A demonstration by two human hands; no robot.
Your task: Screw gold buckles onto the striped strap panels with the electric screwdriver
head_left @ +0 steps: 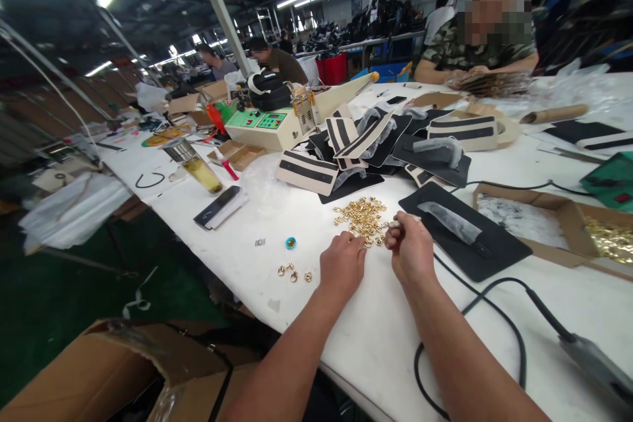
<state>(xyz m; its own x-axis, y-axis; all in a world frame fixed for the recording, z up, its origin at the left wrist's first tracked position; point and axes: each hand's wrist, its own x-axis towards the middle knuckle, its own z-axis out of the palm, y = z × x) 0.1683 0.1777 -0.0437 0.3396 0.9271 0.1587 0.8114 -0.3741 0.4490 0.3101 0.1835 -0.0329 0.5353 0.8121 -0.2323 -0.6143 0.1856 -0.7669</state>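
Far left of the fingers: open cardboard box (123, 362) below the worktop (376, 336) edge, brown and matte. Past the left fingers, well apart: clear glass jar (198, 168) of yellow liquid, tilted, and a flat dark booklet (220, 206). Near the left fingers: a few loose gold rings (291, 271), shiny metal. Left hand (341, 267): fingers curled down at the pile's near edge; cannot tell if they hold a piece. Just beyond both sets of fingertips: pile of gold fittings (360, 216), small, glossy, tangled. Right hand (410, 250): fingers pinched tight on a small pale piece (395, 224), too small to identify. Step looks like picking fittings singly from the pile; another pick calls for a fine pinch. Right of the fingers: flat black panel (494, 247), matte, and a black cable (494, 316), looping.
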